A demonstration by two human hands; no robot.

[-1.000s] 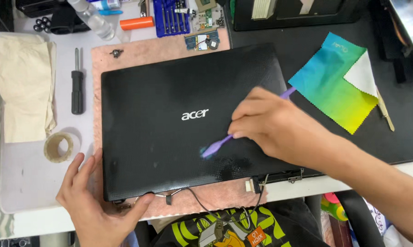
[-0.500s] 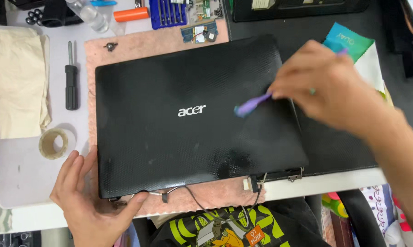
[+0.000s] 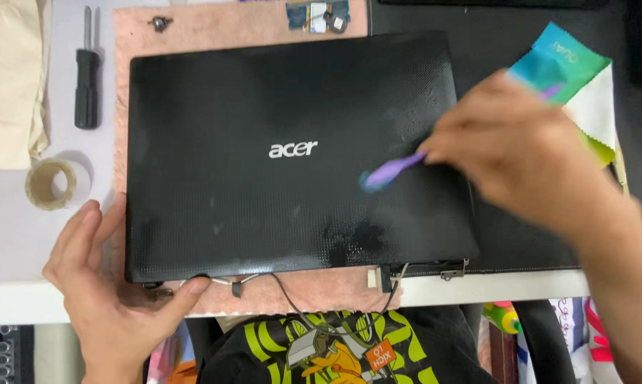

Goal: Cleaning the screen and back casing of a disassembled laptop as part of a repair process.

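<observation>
Purple brush [image 3: 392, 171] gripped in right hand [image 3: 520, 156] over black laptop lid [image 3: 264, 213]; left hand [image 3: 108, 299] spread open at its corner.

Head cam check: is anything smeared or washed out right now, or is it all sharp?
Head view: the right hand and its purple tool are motion-blurred; the left hand, black laptop lid, screwdriver and tape roll look sharp; lighting is even, without strong glare.

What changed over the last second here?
The right hand swept the purple brush from the lid's near edge toward its right side, then partway back toward the middle. The left hand stayed braced at the lid's near left corner; lid and screwdriver unmoved.
</observation>
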